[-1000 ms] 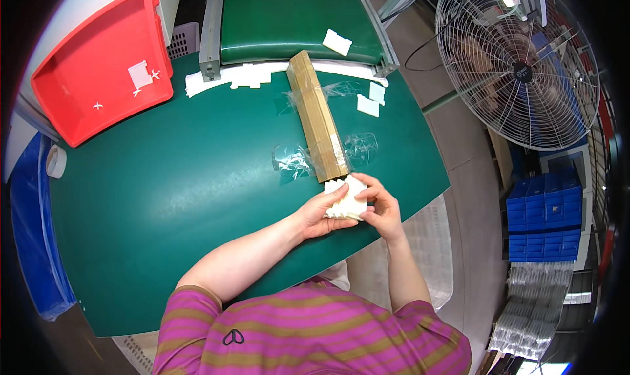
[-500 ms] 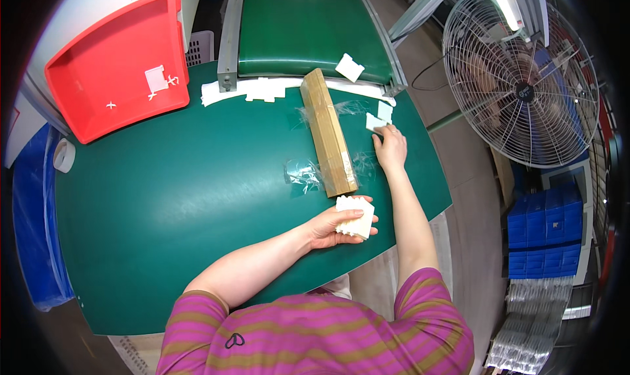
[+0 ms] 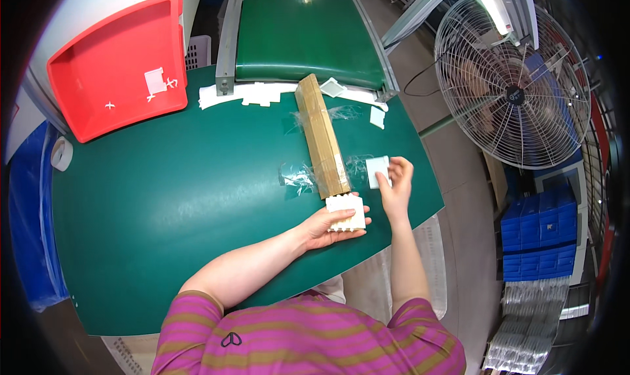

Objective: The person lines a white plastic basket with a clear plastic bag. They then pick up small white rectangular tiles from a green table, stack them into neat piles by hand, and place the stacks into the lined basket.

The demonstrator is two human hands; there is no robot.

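Factory packing station, green worktable point(image 3: 164, 204), conveyor belt point(image 3: 298, 34), industrial fan point(image 3: 515, 93), stacked blue bins point(image 3: 538, 240)

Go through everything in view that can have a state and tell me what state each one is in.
Left hand: gripping a stack of white pieces.
Right hand: holding a small white card.
Long cardboard box: lying flat, near end open.
Clear wrap: torn, loose on the green table.
Red bin: open, a few white scraps inside.
Fan: upright; running or not, cannot tell.
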